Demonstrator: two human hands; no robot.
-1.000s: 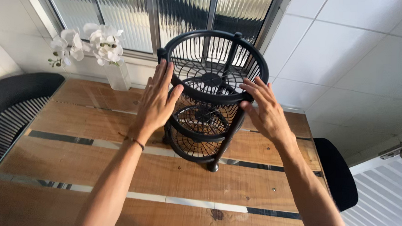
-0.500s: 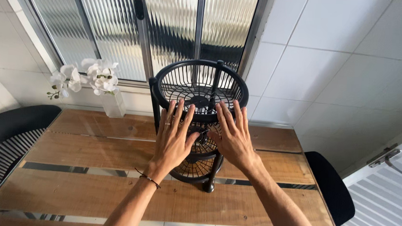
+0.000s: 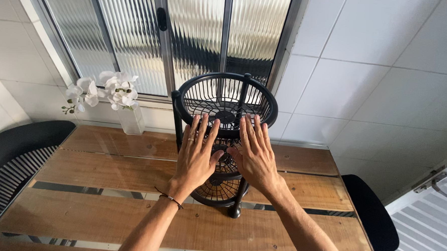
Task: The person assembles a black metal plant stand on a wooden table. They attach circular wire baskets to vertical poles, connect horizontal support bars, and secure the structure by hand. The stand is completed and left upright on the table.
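A black tiered wire basket stand point(image 3: 228, 93) stands upright on the wooden table point(image 3: 111, 171), near the window. My left hand point(image 3: 196, 154) is raised flat in front of it, fingers spread, a ring on one finger and a thin band on the wrist. My right hand point(image 3: 255, 154) is held beside it, also flat with fingers apart. Both hands hold nothing and cover part of the stand's middle tier; whether they touch the stand I cannot tell.
A clear vase of white orchids point(image 3: 104, 92) stands at the table's back left. Black chairs sit at the left point(image 3: 16, 156) and right point(image 3: 370, 212) ends. A ribbed-glass window point(image 3: 162, 37) and white tiled wall rise behind.
My hands have left the top basket's rim and come together, flat and side by side, in front of the stand. The view has pulled back and tilted up.
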